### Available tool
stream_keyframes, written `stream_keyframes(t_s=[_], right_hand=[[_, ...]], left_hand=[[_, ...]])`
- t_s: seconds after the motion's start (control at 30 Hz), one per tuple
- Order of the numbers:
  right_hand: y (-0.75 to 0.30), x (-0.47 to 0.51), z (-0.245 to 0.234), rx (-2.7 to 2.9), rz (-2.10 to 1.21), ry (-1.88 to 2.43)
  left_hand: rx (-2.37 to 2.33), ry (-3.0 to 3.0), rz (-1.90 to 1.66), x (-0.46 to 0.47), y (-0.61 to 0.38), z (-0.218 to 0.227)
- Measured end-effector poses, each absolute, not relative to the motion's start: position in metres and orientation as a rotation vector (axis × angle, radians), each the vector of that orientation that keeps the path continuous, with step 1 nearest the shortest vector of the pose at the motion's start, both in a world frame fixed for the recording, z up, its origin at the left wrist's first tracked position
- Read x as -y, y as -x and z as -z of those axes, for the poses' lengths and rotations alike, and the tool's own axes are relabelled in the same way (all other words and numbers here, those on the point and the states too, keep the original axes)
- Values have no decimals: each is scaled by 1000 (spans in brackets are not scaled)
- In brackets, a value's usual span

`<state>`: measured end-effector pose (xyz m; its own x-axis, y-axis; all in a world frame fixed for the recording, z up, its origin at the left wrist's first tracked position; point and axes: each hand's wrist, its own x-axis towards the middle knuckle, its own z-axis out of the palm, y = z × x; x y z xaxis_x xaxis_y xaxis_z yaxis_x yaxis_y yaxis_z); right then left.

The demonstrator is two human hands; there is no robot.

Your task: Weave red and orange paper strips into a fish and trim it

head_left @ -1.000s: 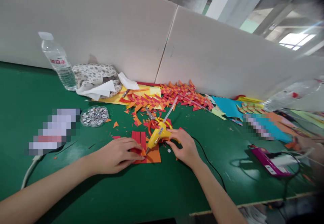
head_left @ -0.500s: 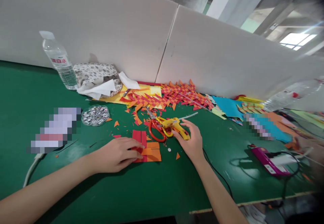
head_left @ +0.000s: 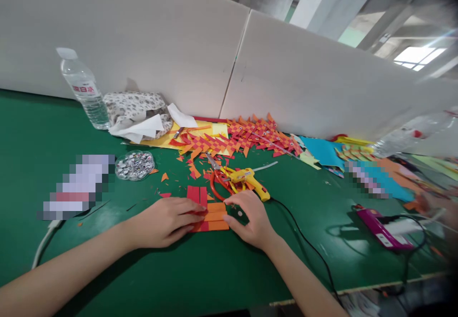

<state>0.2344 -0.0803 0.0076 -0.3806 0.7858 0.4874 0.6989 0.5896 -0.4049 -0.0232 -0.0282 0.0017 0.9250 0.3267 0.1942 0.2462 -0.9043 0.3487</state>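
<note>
Red and orange paper strips [head_left: 216, 211] lie crossed over each other on the green table. My left hand [head_left: 168, 220] holds them down at the left, its fingers on the red part and covering some of it. At the right ends of the orange strips is my right hand [head_left: 250, 219], thumb and forefinger apart, fingertips at the paper's edge. Just beyond that hand lies a yellow hot glue gun [head_left: 246, 177] with a glue stick in its back. Scissors with red-orange handles [head_left: 215, 183] lie beside it, partly under it.
Paper scraps [head_left: 193, 169] litter the table before a pile of woven red-orange paper fish [head_left: 254, 133]. To the left are a dish of googly eyes [head_left: 135, 165], a blurred-out device [head_left: 80, 185] and a water bottle [head_left: 84, 90]. A purple power strip [head_left: 384, 228] lies right.
My right hand has left the glue gun and come down and left to the orange strips' ends. The glue gun now lies on the table. My left hand stays on the paper.
</note>
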Motion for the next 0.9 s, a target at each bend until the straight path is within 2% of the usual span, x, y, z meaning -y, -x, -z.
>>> stream_keyframes(t_s=[0.23, 0.43, 0.73, 0.9], right_hand=[[-220, 94, -12, 2499, -229, 840], [-211, 95, -5, 2518, -253, 971], [-213, 92, 5, 2409, -215, 1073], [-214, 92, 7, 2372, -183, 1086]], left_hand=[[-397, -2891, -323, 29, 23, -2], [-425, -2900, -382, 30, 23, -3], [-573, -2686, -733, 27, 25, 3], [-654, -2667, -656, 28, 24, 0]])
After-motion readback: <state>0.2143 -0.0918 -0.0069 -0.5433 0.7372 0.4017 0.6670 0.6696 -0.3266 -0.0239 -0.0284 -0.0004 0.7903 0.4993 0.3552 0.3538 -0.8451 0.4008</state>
